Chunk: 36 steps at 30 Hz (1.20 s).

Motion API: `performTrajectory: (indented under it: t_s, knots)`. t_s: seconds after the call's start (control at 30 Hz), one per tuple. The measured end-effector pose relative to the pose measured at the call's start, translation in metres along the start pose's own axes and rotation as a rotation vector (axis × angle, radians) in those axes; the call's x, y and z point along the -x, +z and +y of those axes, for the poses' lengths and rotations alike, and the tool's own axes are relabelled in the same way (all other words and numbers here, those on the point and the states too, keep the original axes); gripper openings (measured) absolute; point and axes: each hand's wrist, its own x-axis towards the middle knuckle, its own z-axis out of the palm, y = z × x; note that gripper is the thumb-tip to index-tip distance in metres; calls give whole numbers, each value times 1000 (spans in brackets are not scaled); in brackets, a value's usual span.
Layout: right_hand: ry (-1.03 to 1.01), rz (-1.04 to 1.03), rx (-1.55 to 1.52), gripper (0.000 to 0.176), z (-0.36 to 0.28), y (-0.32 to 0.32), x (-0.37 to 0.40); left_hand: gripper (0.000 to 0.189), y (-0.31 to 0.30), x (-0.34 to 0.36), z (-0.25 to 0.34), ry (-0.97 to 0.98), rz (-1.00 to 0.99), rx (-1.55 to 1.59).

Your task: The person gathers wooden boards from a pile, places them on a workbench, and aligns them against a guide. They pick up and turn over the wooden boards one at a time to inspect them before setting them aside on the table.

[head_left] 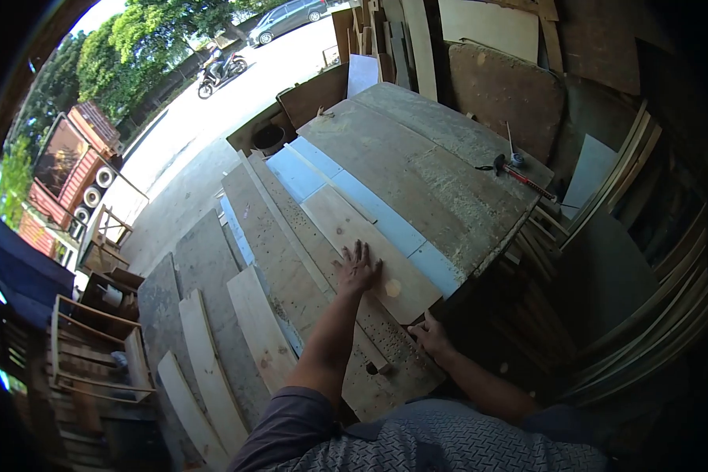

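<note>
A pale wooden board [350, 228] lies across the worktable [440, 173], partly over a strip of light blue sheets [393, 236]. My left hand [357, 269] rests palm down on this board with its fingers spread. At the board's near end, my right hand [433, 338] has its fingers closed around the corner by the table edge; a small dark piece shows by the fingertips, too small to name. A long narrow wooden strip [291, 236] runs beside the board on the left.
More pale boards [252, 315] lie on the left part of the table. A hammer [519, 177] is at its far right corner. A wooden frame [98, 346] stands at left, and timber strips [645, 315] at right. A motorcycle rider [216, 67] passes outside.
</note>
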Motion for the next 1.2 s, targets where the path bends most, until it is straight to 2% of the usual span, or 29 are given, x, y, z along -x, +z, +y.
performTrajectory:
  t_s: [0.03,0.1,0.13,0.2,0.7,0.93,1.1,1.2]
  knots:
    - [3,-4,5,73,0,-2,-2,75,-1,1,-1,1,7,15]
    - [0,-92,69,56,-3,-9,-8,74,3,-3,-5,-9,6,32]
    - [3,-87,69,56,-5,-7,-10,74,3,-4,-5,-17,5,46]
    - [-13,-72,145,41,-8,-3,-13,74,1,-7,-8,-11,-9,56]
    - [-82,-146,103,46,-15,13,-53,71,-11,-43,-34,-30,-45,76]
    - [-28,-171,69,45,-30,22,-66,71,-13,-60,-41,-74,-38,79]
    - [-83,-180,164,45,-31,29,-81,73,-16,-74,-46,-100,-39,109]
    - [-138,-165,123,44,-20,35,-95,73,-17,-81,-50,-110,-39,107]
